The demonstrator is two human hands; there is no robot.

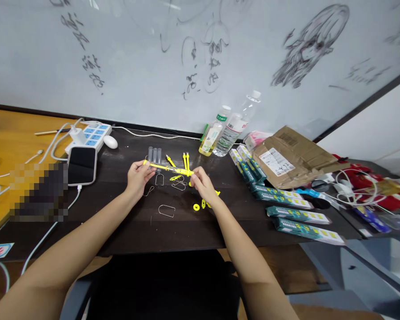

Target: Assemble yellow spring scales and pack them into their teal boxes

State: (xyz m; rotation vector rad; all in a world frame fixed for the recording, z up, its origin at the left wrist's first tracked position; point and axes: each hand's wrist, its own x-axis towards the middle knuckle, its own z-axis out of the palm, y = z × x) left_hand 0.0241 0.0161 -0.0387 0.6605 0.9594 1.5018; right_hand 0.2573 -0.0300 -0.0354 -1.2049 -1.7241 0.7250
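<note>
Left hand (138,177) has its grip pinching the left end of a slim yellow rod (184,172), clear tubes (155,154) just beyond that grip. The rod is between the two grips over the bench (193,233), long axis roughly side to side, right end slightly lower in view, neither hand nearer, a wire loop (166,215) on its near side and yellow sticks (186,160) just beyond. Right hand (202,183) grip pinches the right end, yellow ring (196,207) near it, bodyward.

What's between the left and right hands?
In the head view, a slender yellow assembly spans from the left hand to the right hand, held by both.
</note>
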